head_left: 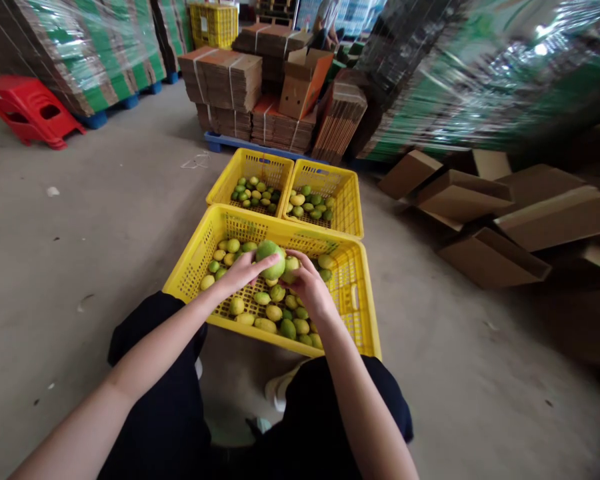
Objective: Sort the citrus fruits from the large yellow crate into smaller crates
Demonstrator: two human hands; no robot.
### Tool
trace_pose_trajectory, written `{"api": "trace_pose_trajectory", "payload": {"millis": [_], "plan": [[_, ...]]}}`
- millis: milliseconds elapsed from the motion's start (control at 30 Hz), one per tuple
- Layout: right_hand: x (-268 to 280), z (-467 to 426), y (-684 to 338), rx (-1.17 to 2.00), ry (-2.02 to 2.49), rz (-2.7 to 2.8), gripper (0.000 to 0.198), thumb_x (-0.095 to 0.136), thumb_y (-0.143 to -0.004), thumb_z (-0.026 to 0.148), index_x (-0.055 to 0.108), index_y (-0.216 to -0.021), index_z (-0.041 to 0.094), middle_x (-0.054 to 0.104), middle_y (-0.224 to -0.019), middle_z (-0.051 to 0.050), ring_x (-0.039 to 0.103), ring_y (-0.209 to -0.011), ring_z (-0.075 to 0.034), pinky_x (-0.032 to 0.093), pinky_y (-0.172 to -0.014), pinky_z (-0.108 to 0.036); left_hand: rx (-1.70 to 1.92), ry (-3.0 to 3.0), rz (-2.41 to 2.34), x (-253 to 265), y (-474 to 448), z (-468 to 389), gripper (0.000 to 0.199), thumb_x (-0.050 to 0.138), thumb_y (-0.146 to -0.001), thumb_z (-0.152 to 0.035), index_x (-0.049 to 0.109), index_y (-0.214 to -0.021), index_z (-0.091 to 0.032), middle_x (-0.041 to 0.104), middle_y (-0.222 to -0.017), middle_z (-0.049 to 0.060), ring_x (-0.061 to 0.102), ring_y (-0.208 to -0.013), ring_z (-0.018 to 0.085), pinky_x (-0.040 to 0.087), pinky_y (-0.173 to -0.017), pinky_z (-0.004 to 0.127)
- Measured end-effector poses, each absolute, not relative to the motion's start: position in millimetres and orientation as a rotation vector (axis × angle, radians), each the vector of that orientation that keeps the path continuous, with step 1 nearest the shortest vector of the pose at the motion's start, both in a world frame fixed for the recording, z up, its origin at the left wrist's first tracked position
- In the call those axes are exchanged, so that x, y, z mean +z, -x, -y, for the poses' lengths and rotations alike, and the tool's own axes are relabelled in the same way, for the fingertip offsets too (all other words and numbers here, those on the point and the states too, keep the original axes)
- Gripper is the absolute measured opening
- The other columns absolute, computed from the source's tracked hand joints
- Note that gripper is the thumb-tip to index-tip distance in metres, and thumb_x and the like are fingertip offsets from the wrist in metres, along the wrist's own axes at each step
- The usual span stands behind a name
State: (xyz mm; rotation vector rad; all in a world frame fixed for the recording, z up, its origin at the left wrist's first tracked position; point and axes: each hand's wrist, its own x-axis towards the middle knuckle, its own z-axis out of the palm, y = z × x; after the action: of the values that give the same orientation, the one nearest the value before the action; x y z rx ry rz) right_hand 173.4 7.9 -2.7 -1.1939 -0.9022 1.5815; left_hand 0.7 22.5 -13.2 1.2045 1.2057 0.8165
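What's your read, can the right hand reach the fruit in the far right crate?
Probably yes, perhaps with a lean: the far right crate is open on top and nothing covers its fruit. The right hand, though, already holds a pale green fruit.

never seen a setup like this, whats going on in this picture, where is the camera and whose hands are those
There is no machine here: the bare hands belong to the person wearing the camera on their head, so you look forward and down past their own arms and knees. It is the only view. The left hand holds a larger green fruit; the right hand holds a smaller yellow-green fruit close beside it. Both are above a yellow crate with loose green and yellow fruits inside. Just beyond stand two more crates, also holding fruit. Around them on the floor are a red stool and, to the right, cardboard boxes.
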Motion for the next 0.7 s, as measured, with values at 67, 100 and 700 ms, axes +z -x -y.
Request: {"api": "trace_pose_trajectory", "payload": {"millis": [67,100,700], "plan": [[-12,-11,-169,1.584,1.235,0.877,0.041,0.063,-0.071,0.039,0.066,-0.11,0.028,0.068,-0.084,0.003,0.063,-0.071,-0.016,0.049,-0.051,-0.024,0.871,-1.255,-1.274,-14,-2,-21,0.059,0.072,-0.075,-0.067,0.067,-0.108,-0.019,0.062,-0.064,0.001,0.056,-0.054,0.017,0.041,-0.051,0.026],[-15,-11,-167,1.596,1.249,0.862,0.04,0.062,-0.075,0.045,0.066,-0.109,0.027,0.069,-0.086,0.002,0.063,-0.073,-0.017,0.047,-0.049,-0.023,0.896,-1.286,-1.29,-13,-3,-20,0.059,0.074,-0.075,-0.065,0.065,-0.113,-0.021,0.067,-0.074,0.003,0.062,-0.064,0.02,0.045,-0.057,0.027],[8,0,-167,1.959,0.728,0.634,0.062,0.058,-0.076,0.065,0.064,-0.12,0.022,0.074,-0.099,-0.008,0.067,-0.08,-0.024,0.051,-0.056,-0.032,1.021,-1.224,-1.124,-8,3,-25,0.044,0.082,-0.071,-0.046,0.061,-0.099,-0.02,0.06,-0.079,-0.001,0.059,-0.074,0.014,0.046,-0.07,0.027]]}}
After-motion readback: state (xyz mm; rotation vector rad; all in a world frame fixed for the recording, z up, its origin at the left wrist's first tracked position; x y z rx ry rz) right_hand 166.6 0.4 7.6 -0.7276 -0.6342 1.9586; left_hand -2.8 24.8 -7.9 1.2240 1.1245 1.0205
